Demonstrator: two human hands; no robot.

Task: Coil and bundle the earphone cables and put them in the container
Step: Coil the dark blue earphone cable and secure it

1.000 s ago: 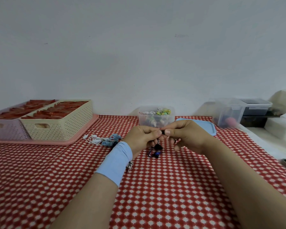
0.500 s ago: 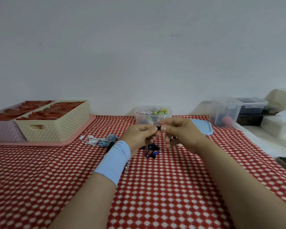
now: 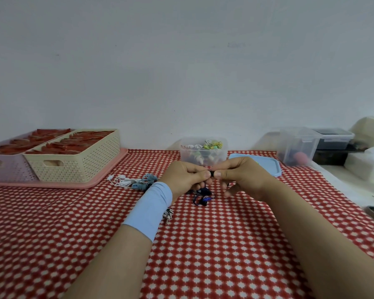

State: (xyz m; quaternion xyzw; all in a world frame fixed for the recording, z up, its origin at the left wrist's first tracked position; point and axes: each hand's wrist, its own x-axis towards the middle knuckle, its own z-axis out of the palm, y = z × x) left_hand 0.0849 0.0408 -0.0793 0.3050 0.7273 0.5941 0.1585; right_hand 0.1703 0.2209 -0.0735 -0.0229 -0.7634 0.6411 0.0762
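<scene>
**Left hand (image 3: 186, 178) and right hand (image 3: 242, 175) pinch one black earphone cable (image 3: 203, 196)**

Both hands meet at the centre of the frame, thumbs tip to tip, each clamped on a short dark piece of the cable held between them. The rest of the cable hangs below the hands in loose loops with a blue part, its lower end on the red-and-white checked counter (image 3: 203, 255). A light blue wristband (image 3: 148, 210) covers the left wrist, and a striped cable (image 3: 168, 213) peeks out from beneath it.

Just behind the hands stands the clear container (image 3: 183, 155), open, with coiled earphones of several colours inside. Its blue lid (image 3: 268, 167) lies flat beside it to the right. Left of the hands, a tangle of white and blue earphones (image 3: 134, 182) lies on the counter. Farther left, a cream basket (image 3: 78, 162) and a lilac basket (image 3: 4, 169) sit side by side on a pink tray (image 3: 108, 171). At the right edge, off the cloth, stands a clear lidded box (image 3: 298, 147).
</scene>
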